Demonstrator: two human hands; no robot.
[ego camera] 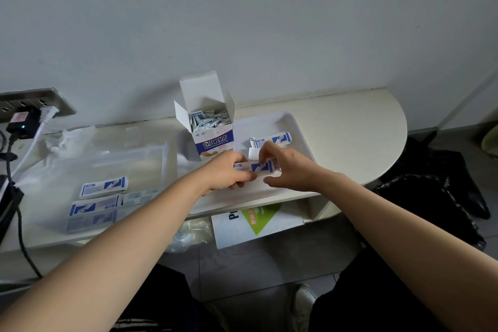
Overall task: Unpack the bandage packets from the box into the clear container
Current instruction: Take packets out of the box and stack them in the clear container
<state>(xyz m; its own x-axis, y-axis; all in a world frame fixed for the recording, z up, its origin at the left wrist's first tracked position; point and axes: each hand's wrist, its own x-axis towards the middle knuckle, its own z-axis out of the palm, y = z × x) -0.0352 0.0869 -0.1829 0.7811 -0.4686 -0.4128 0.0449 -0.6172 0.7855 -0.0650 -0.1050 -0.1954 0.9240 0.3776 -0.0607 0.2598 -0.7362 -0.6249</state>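
Left hand (229, 171): fingers curled round the left end of a small stack of bandage packets (262, 166), low over the tray.
Right hand (288, 167): fingertips on top and thumb underneath, pinching the right end of the same stack.
Held stack: white packets with blue print, lying lengthwise between the two hands, just in front of the box.
Bandage box (213, 140): upright on the far left part of the tray, with its top flap open and standing up. It is full of packets standing on end.
Tray (293, 118): white and shallow, resting on the surface near the wall.
Loose packets (272, 140): a few lying flat on the tray, right of the box and just beyond the right hand.
Clear container (129, 152): open-topped, on the surface left of the tray.
Packets in container (103, 186): one blue-and-white stack lying flat, with a second stack (94, 206) nearer the front edge. Both are well apart from the hands.
Surface (350, 127): cream, with a rounded right end.
Wall socket panel (35, 104): far left, with plugs and cables in it.
Booklet (258, 224): white and green cover, on a shelf under the surface.
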